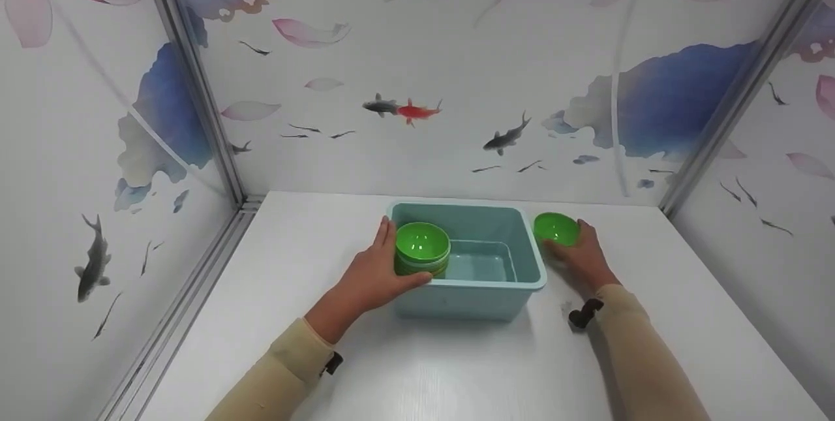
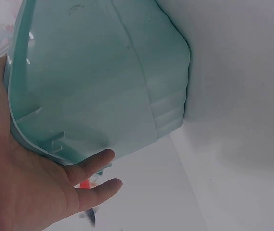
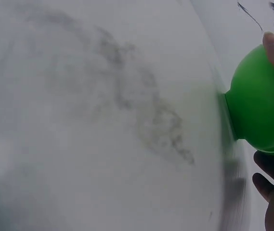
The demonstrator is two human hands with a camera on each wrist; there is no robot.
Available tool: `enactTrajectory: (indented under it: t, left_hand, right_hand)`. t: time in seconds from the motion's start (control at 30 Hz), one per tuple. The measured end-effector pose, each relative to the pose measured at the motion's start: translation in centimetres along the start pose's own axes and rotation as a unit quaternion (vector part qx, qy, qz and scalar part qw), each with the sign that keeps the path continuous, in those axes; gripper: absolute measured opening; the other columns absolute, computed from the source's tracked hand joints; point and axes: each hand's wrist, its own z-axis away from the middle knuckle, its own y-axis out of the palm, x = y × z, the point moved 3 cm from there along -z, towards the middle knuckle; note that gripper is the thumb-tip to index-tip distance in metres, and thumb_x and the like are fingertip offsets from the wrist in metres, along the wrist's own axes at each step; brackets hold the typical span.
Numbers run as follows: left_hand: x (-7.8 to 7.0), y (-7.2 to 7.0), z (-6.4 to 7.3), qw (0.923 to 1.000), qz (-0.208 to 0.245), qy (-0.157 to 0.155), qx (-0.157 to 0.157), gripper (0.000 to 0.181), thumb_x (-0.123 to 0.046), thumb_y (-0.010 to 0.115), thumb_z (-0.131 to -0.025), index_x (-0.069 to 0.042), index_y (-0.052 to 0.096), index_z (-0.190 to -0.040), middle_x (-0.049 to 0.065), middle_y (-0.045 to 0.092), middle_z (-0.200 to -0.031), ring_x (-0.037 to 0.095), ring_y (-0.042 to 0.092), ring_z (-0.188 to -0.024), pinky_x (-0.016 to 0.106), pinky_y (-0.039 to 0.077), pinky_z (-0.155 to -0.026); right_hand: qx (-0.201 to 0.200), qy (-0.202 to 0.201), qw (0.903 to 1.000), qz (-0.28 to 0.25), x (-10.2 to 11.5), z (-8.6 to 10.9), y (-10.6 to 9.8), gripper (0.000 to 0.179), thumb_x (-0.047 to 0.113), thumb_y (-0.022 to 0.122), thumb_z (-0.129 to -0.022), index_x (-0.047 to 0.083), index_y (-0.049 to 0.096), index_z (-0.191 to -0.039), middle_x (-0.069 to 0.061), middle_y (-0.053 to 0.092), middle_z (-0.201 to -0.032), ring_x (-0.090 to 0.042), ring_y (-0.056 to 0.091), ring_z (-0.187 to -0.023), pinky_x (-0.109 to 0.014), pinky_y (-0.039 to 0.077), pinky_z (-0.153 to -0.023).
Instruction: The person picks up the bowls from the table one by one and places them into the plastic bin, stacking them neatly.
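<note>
A pale teal plastic bin (image 1: 456,301) stands on the white table. Inside its left end sits a stack of bowls, topped by a bright green bowl (image 1: 423,241). My left hand (image 1: 372,279) rests at the bin's near left corner, thumb along the front rim and fingers along the left side. In the left wrist view, two straight fingers (image 2: 96,192) reach past the bin's outer wall. Right of the bin, my right hand (image 1: 585,256) grips another green bowl (image 1: 554,228) by its rim, mouth up. The right wrist view shows this bowl's foot close over the tabletop.
White panels printed with fish and lotus (image 1: 404,160) enclose the table (image 1: 313,225) at the back and both sides. A metal rail (image 1: 196,277) runs along the left edge. Small black devices are on both beige sleeves (image 1: 636,336).
</note>
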Motion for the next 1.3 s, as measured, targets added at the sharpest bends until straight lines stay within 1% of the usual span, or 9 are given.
enactTrajectory:
  t: [0.17, 0.4, 0.6, 0.7, 0.87, 1.0, 1.1, 1.23, 1.3]
  left_hand:
    - [0.1, 0.1, 0.0, 1.0, -0.001, -0.001, -0.001, 0.144, -0.096, 0.064, -0.082, -0.005, 0.007, -0.178, 0.012, 0.001, -0.186, 0.045, 0.048, -0.154, 0.06, 0.044, -0.121]
    - [0.1, 0.1, 0.2, 1.0, -0.001, -0.004, 0.004, 0.142, -0.094, 0.065, -0.083, -0.006, 0.006, -0.178, 0.011, 0.001, -0.186, 0.045, 0.046, -0.155, 0.06, 0.043, -0.121]
    - [0.0, 0.1, 0.3, 0.9999, 0.009, -0.007, 0.009, 0.141, -0.091, 0.067, -0.084, -0.006, 0.006, -0.178, 0.011, 0.001, -0.186, 0.045, 0.046, -0.155, 0.061, 0.044, -0.12]
    - [0.0, 0.2, 0.2, 0.9999, 0.008, -0.009, 0.011, 0.143, -0.094, 0.065, -0.083, -0.006, 0.005, -0.178, 0.01, 0.0, -0.186, 0.045, 0.045, -0.156, 0.06, 0.044, -0.121]
    - [0.1, 0.2, 0.1, 0.9999, 0.005, -0.008, 0.008, 0.143, -0.095, 0.065, -0.082, -0.007, 0.006, -0.178, 0.01, 0.001, -0.186, 0.046, 0.046, -0.155, 0.059, 0.044, -0.121]
    - [0.1, 0.2, 0.1, 0.9999, 0.007, -0.006, 0.004, 0.144, -0.095, 0.066, -0.082, -0.007, 0.006, -0.178, 0.01, 0.001, -0.186, 0.046, 0.047, -0.154, 0.059, 0.045, -0.12]
    - [0.1, 0.1, 0.1, 0.9999, 0.008, -0.007, 0.003, 0.144, -0.095, 0.066, -0.081, -0.007, 0.006, -0.178, 0.01, 0.001, -0.186, 0.046, 0.047, -0.154, 0.06, 0.045, -0.12]
    - [-0.1, 0.0, 0.1, 0.9999, 0.01, -0.007, 0.005, 0.144, -0.095, 0.067, -0.081, -0.006, 0.006, -0.178, 0.01, 0.001, -0.186, 0.046, 0.046, -0.155, 0.06, 0.044, -0.12]
    - [-0.2, -0.1, 0.1, 0.9999, 0.01, -0.006, 0.005, 0.144, -0.094, 0.067, -0.082, -0.006, 0.006, -0.178, 0.011, 0.001, -0.186, 0.045, 0.046, -0.155, 0.06, 0.044, -0.12]
  right_hand:
    - [0.0, 0.004, 1.0, 0.0, 0.3, -0.1, 0.2, 0.131, 0.067, 0.076, -0.097, -0.003, -0.004, -0.174, -0.034, 0.023, -0.172, -0.051, 0.032, -0.157, -0.065, 0.028, -0.129]
    - [-0.001, 0.018, 0.9996, -0.02, 0.1, -0.4, 0.8, 0.129, 0.061, 0.079, -0.096, 0.002, -0.003, -0.176, -0.028, 0.028, -0.168, -0.047, 0.038, -0.153, -0.063, 0.033, -0.127]
    - [-0.013, -0.001, 0.9999, -0.006, -0.4, -0.7, 1.1, 0.119, 0.062, 0.079, -0.096, 0.001, 0.012, -0.173, -0.025, 0.034, -0.161, -0.043, 0.043, -0.148, -0.062, 0.035, -0.126]
    - [-0.013, -0.004, 0.9999, 0.0, -0.6, -0.9, 1.0, 0.118, 0.062, 0.079, -0.096, 0.001, 0.013, -0.173, -0.024, 0.035, -0.159, -0.042, 0.044, -0.147, -0.061, 0.034, -0.126]
    - [-0.008, -0.009, 0.9997, 0.023, -0.6, -1.1, 0.5, 0.122, 0.063, 0.078, -0.096, -0.005, 0.011, -0.172, -0.03, 0.034, -0.161, -0.047, 0.041, -0.149, -0.064, 0.033, -0.126]
    - [-0.005, -0.01, 0.9997, 0.022, -0.5, -1.0, 0.1, 0.124, 0.066, 0.078, -0.096, -0.008, 0.012, -0.171, -0.032, 0.034, -0.162, -0.048, 0.041, -0.149, -0.064, 0.033, -0.126]
    - [0.001, -0.011, 0.9996, 0.028, -0.4, -0.9, -0.2, 0.123, 0.068, 0.077, -0.096, -0.009, 0.015, -0.17, -0.032, 0.036, -0.161, -0.048, 0.043, -0.147, -0.065, 0.035, -0.125]
    - [0.001, -0.02, 0.9989, 0.042, 0.1, -0.7, -0.7, 0.115, 0.067, 0.077, -0.096, -0.01, 0.026, -0.165, -0.032, 0.043, -0.156, -0.047, 0.049, -0.141, -0.064, 0.039, -0.122]
    - [0.004, -0.025, 0.9987, 0.045, 0.6, -0.4, -1.0, 0.114, 0.065, 0.077, -0.097, -0.011, 0.027, -0.165, -0.033, 0.043, -0.157, -0.048, 0.048, -0.142, -0.065, 0.038, -0.122]
